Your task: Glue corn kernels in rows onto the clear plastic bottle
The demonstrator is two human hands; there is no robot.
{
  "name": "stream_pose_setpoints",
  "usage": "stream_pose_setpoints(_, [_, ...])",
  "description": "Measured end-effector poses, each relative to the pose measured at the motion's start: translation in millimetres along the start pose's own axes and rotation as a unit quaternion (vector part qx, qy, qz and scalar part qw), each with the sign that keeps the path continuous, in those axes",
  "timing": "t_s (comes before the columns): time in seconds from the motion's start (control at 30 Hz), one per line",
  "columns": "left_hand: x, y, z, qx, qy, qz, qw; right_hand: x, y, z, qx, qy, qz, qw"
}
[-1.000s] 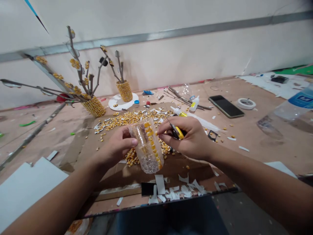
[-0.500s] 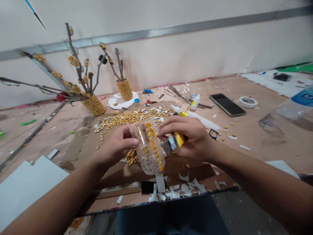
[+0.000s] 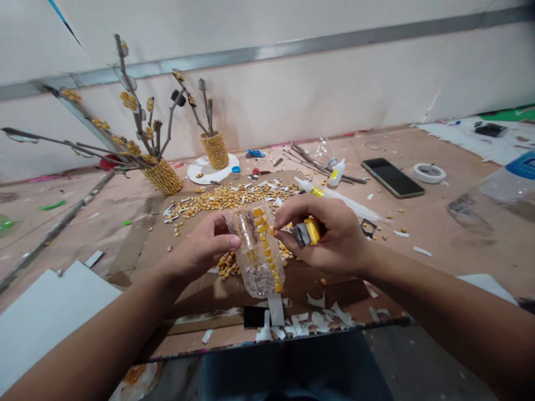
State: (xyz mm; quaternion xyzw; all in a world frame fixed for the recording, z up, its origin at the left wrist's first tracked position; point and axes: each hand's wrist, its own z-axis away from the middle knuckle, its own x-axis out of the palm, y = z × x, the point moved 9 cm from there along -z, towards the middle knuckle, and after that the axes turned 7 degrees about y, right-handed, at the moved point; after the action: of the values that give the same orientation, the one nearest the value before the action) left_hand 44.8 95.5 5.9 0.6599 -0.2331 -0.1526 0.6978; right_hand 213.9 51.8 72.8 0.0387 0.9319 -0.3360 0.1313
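**Kernel-clad container held in both hands over the worktop**

The left hand (image 3: 204,248) grips a clear plastic container (image 3: 251,262). Its fingers are wrapped round the left wall, with the thumb pressed across the front. The container is held tilted, clear of the worktop (image 3: 438,234), above a cardboard sheet (image 3: 196,292) and between the two hands. A column of corn kernels (image 3: 267,253) runs down its right side.

The right hand (image 3: 330,234) is just beside the container. Thumb and forefinger are pinched together at the upper part of the kernel column, touching it. The remaining fingers are curled shut on a small yellow-and-grey item (image 3: 308,231), whose kind cannot be told.

Loose kernels (image 3: 234,197) lie heaped on the cardboard behind the hands. White paper scraps (image 3: 317,320) lie near the front edge.

Two kernel-covered pots holding twigs stand further back: the larger pot (image 3: 163,176) to the left, the smaller pot (image 3: 215,150) on a white plate (image 3: 196,174). To the right lie a glue bottle (image 3: 335,174), a phone (image 3: 393,177) and a tape roll (image 3: 428,172).
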Motion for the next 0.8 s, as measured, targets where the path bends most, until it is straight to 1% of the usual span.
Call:
stream_pose_setpoints(0.1, [-1.2,-2.6,-0.3,-0.006,-0.004,-0.002,1.000,0.1,5.1,2.7,0.039,0.005,-0.024,0.999])
stream_pose_setpoints(0.2, [-0.4,-4.0,0.2,-0.009,-0.014,-0.006,1.000,2.6,4.9,3.1,0.052,-0.003,-0.043,0.998])
stream_pose_setpoints(0.27, [0.6,-2.4,0.8,-0.006,-0.017,-0.013,1.000,3.2,3.7,2.5,0.050,-0.004,-0.047,0.998])
stream_pose_setpoints(0.4, [0.5,1.5,1.1,-0.005,-0.002,-0.024,1.000,2.3,1.4,2.2,0.037,0.003,-0.047,0.998])
stream_pose_setpoints(0.53, [0.5,1.7,1.3,-0.008,0.002,-0.028,1.000,2.3,1.5,3.6,0.033,-0.001,-0.030,0.999])
stream_pose_setpoints(0.73, [-4.8,-4.3,3.8,-0.033,0.021,-0.038,0.999,1.0,-0.8,4.2,0.011,0.011,-0.046,0.999])
stream_pose_setpoints(0.8, [-5.6,-5.8,4.6,-0.046,0.027,-0.044,0.998,2.1,-0.3,4.5,0.014,0.006,-0.047,0.999])
